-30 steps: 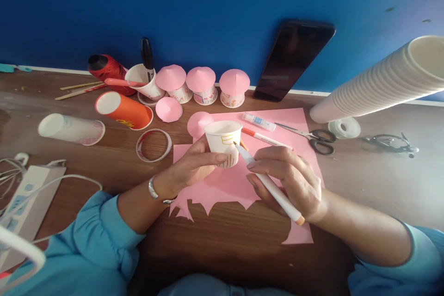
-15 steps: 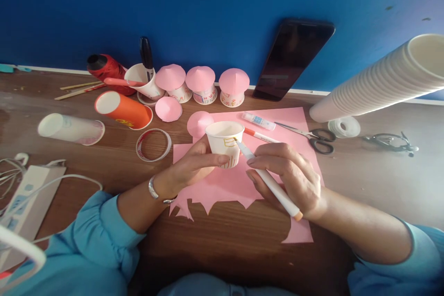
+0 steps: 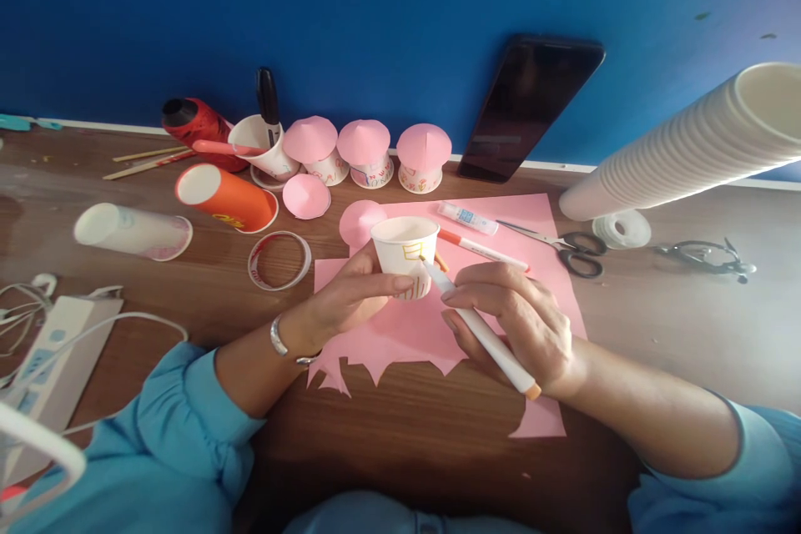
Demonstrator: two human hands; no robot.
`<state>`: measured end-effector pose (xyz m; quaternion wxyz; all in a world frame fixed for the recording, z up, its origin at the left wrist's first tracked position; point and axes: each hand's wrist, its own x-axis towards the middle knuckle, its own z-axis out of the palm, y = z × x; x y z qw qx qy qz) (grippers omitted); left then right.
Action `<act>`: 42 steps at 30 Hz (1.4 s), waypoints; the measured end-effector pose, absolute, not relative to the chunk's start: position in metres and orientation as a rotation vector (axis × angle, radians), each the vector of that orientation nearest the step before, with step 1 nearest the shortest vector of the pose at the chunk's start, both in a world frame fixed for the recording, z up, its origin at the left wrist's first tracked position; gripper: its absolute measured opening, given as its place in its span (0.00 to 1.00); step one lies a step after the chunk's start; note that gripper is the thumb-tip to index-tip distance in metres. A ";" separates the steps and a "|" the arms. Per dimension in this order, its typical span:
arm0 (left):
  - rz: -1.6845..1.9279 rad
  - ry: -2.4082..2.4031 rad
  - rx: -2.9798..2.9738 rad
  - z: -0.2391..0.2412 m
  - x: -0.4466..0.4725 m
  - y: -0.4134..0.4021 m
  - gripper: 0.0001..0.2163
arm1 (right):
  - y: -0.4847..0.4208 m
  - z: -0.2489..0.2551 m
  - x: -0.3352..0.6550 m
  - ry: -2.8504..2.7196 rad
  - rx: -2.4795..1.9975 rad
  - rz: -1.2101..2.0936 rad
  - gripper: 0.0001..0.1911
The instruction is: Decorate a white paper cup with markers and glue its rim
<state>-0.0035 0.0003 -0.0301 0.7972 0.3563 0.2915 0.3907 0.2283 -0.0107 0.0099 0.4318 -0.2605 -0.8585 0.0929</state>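
My left hand [image 3: 356, 292] is closed around a small white paper cup [image 3: 400, 254], thumb across its front. Yellow lines form a small window-like box on the cup's side, with more strokes lower down. In my right hand [image 3: 519, 317] is a white marker pen [image 3: 491, 342] with an orange end, held in a writing grip. Its tip meets the cup just below the yellow box. Beneath both hands lies a pink paper sheet [image 3: 431, 329] with a jagged cut edge. A pink paper cone [image 3: 358, 221] sits on it behind the cup.
Cups with pink cone tops [image 3: 363, 146] line the wall. Right are a leaning phone [image 3: 531, 108], scissors [image 3: 579, 252] and a tall cup stack [image 3: 676, 146]. Left are an orange cup [image 3: 234, 200], a tape roll [image 3: 275, 261] and a power strip [image 3: 56, 367].
The marker tip has moved slightly down and left on the cup, and the yellow box has gained lines inside it. My left hand keeps its hold on the cup.
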 end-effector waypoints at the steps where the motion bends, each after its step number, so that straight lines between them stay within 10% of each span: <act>1: 0.834 0.622 0.768 -0.029 -0.003 0.000 0.16 | -0.011 0.009 0.228 -2.141 -0.650 0.236 0.08; 11: 0.850 0.679 0.759 -0.020 -0.002 -0.002 0.21 | -0.012 0.013 0.233 -2.094 -0.625 0.309 0.08; 21: 0.913 0.638 0.765 -0.030 0.000 -0.002 0.22 | 0.004 -0.016 0.227 -2.011 -0.848 0.435 0.37; 33: 0.913 0.725 1.007 -0.033 0.002 -0.004 0.32 | 0.011 -0.029 0.225 -2.201 -0.841 0.417 0.44; 42: 0.965 0.622 0.902 -0.030 0.002 -0.003 0.22 | 0.013 -0.030 0.226 -2.161 -0.834 0.457 0.46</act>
